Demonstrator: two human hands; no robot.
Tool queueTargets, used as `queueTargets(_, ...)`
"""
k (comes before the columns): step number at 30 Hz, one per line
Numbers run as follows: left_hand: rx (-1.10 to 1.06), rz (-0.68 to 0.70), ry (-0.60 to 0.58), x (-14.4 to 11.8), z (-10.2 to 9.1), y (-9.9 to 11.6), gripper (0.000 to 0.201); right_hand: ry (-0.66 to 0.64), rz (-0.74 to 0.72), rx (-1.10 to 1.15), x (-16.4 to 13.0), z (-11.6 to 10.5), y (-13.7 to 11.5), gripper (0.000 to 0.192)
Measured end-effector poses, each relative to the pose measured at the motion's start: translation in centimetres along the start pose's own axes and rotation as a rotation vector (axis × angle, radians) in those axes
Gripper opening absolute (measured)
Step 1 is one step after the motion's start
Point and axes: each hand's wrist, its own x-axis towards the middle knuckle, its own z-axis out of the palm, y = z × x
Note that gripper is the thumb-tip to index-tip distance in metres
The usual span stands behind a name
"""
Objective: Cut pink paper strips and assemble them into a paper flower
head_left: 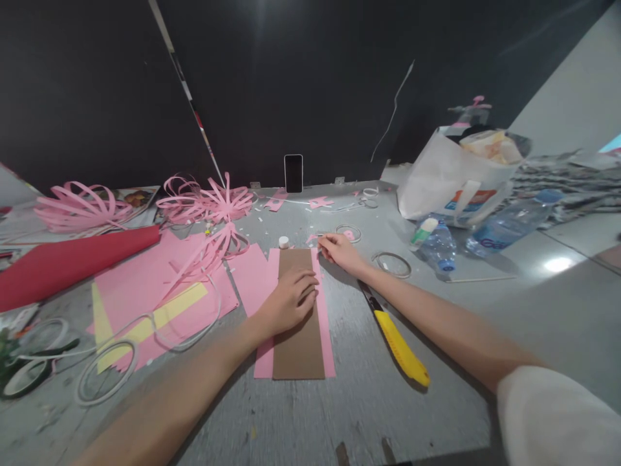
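Observation:
My left hand [292,299] lies across a brown cardboard strip [298,353], its fingers loosely bent and pressing on the surface. Under the cardboard is a longer-sided pink paper sheet [264,362], showing along both long edges. At the far right corner of that paper, my right hand [337,251] has its fingertips pinched together; what they hold is too small to make out. A yellow utility knife [398,346] lies on the table beside my right forearm, its blade end pointing toward the right wrist. A small white cap [284,242] stands at the cardboard's far end.
Pink paper sheets [145,259], curled pink strips [226,200], red paper [82,259] and scissors [41,366] lie left. A phone [294,173] leans on the dark wall. Plastic bottles [504,226], a white bag [431,175] and a wire coil [392,265] are right.

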Motion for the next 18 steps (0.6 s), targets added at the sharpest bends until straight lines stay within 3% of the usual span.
queueTargets(4,0.02,-0.195,0.209,-0.7,0.0,0.0,0.027,0.109,-0.085,-0.129,-1.1,0.4,-0.8,0.034)
queueTargets(7,-0.006,-0.287,0.31,-1.1,0.0,0.0,0.031,0.118,-0.142,-0.29,-1.7,0.6,-1.1,0.043)
queueTargets(18,-0.065,-0.351,0.291,-1.4,-0.1,0.1,0.028,0.072,-0.115,-0.351,-1.4,0.6,-1.0,0.042)
